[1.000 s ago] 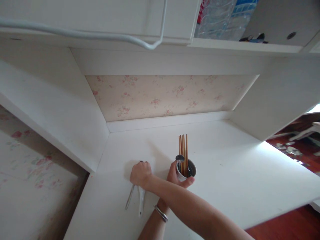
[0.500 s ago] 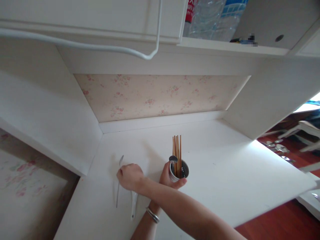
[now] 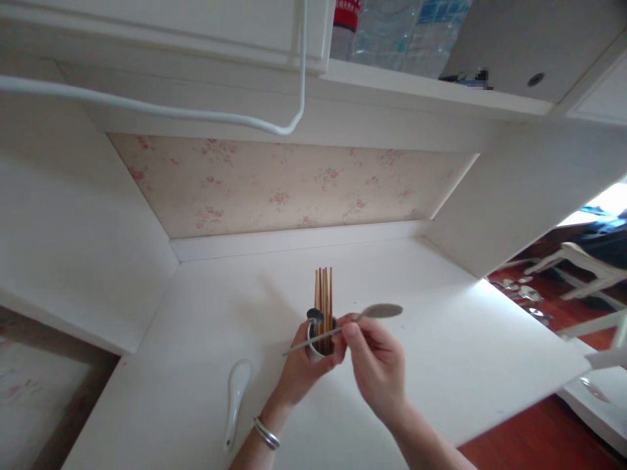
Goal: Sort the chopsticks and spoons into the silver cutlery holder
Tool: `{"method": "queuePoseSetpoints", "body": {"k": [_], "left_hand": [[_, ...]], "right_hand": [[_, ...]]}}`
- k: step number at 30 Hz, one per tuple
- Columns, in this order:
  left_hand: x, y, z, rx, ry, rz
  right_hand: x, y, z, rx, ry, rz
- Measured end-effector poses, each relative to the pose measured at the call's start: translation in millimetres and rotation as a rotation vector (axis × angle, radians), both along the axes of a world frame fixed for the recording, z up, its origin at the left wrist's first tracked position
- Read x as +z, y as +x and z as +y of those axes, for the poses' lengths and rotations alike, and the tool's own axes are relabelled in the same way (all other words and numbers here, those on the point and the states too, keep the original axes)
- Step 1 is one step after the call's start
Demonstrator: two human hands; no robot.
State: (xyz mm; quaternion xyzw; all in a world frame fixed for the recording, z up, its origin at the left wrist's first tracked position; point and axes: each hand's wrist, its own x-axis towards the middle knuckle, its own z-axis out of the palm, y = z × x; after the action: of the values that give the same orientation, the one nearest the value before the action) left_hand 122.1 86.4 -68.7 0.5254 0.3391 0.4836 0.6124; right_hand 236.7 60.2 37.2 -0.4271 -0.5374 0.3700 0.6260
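Note:
My left hand, with a silver bracelet at the wrist, is wrapped round a small white cup. Several wooden chopsticks stand upright in the cup, beside a dark-bowled spoon. Pinched in my right hand is a long metal spoon; its bowl points right and its thin handle crosses in front of the chopsticks. On the white counter to the left lies a white ceramic spoon.
Overhead, a shelf holds clear plastic bottles. A white cable hangs across the upper left. White side panels flank the counter. A white chair stands beyond it at the right.
My right hand has lifted the metal spoon off the counter at the left and brought it over to the cup's right side. My left hand still holds the cup.

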Motion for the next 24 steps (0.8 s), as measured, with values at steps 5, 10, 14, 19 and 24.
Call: {"method": "queuePoseSetpoints", "body": {"k": [5, 10, 14, 19, 24], "left_hand": [[-5.6, 5.9, 0.4, -0.020, -0.005, -0.070], [-9.4, 5.4, 1.0, 0.027, 0.002, 0.001], [-11.6, 7.2, 0.1, 0.049, 0.004, -0.020], [-12.8, 8.9, -0.9, 0.050, 0.007, -0.019], [-12.6, 8.9, -1.3, 0.040, 0.007, -0.017]], "right_hand": [[-24.9, 47.5, 9.6, -0.229, -0.132, -0.012], [-58.5, 52.6, 24.0, -0.227, -0.307, -0.082], [-79.2, 44.3, 31.3, -0.147, -0.278, -0.208], [-92.3, 40.1, 36.9, -0.133, -0.196, -0.257], [-98.2, 42.4, 38.3, -0.080, -0.222, -0.248]]}}
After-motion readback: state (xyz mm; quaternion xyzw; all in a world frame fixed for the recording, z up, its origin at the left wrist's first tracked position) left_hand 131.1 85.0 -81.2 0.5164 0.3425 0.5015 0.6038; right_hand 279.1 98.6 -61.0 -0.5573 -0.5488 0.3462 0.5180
